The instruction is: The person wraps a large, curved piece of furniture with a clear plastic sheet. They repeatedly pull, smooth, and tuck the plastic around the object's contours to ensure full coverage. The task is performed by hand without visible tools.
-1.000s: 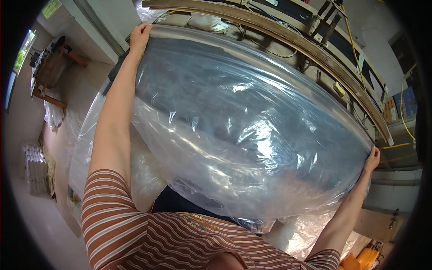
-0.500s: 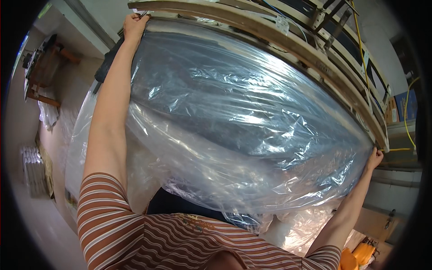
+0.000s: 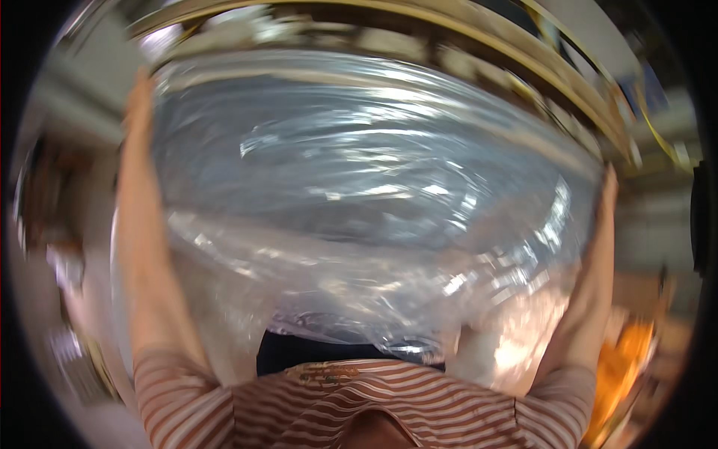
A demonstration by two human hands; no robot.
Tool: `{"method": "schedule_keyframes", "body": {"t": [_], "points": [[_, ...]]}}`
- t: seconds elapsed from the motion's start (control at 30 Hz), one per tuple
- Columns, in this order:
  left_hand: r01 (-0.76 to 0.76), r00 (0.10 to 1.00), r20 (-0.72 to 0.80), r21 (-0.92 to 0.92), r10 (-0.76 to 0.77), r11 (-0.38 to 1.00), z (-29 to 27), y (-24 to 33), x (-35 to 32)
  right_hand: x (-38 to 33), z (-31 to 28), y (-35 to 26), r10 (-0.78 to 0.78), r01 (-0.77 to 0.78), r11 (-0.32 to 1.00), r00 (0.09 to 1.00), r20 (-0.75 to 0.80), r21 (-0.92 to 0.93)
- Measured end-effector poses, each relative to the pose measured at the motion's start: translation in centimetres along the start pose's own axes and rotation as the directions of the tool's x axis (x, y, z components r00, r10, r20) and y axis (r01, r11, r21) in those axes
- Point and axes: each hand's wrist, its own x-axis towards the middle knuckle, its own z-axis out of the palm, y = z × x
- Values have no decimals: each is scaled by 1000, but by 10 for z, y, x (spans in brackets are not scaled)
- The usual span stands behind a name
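A wide sheet of clear plastic film (image 3: pixel 359 179) spreads in front of me, wrinkled and shiny, its far edge pulled across between my two hands. My left hand (image 3: pixel 140 105) is at the film's far left corner. At the opposite corner, on the right, is my right hand (image 3: pixel 609 187). Both hands are smeared by motion, but their fingers look closed on the film's edge. Something bluish-grey shows through the film. The near part of the sheet sags in loose folds toward my body.
A long wooden-edged frame (image 3: pixel 449 19) runs along the far side, just beyond the film. More crumpled clear plastic (image 3: pixel 516 337) lies low on the right. An orange object (image 3: pixel 622 374) sits at the lower right. Blurred stacked items (image 3: pixel 78 359) stand on the left.
My view has turned, and the film now lies more level. Both hands appear farther from the wooden frame, the right one higher in view and the left one lower and farther left.
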Motion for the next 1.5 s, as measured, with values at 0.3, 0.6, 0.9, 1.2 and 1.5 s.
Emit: {"method": "schedule_keyframes", "body": {"t": [0.3, 0.6, 0.9, 1.2, 1.5], "points": [[-176, 984, 24, 320, 178, 931, -215, -75, 63, -162, -15, -45, -579, 490, 316, 778, 245, -812], [-778, 564, 531, 85, 632, 623, -2, 122, -128, -219, -20, -43, -299, 393, 442, 912, 281, -806], [-506, 605, 482, -383, 634, 773, 92, 196, -329, -124, -18, -11, -165, 267, 491, 963, 213, -829], [-628, 666, 540, 33, 515, 778, -131, 33, -251, -283, 24, -87, -352, 836, 463, 479, 804, -295], [-481, 780, 395, -117, 485, 869, -165, 2, -272, -265, 64, -92, -451, 786, 417, 616, 646, -458]]}}
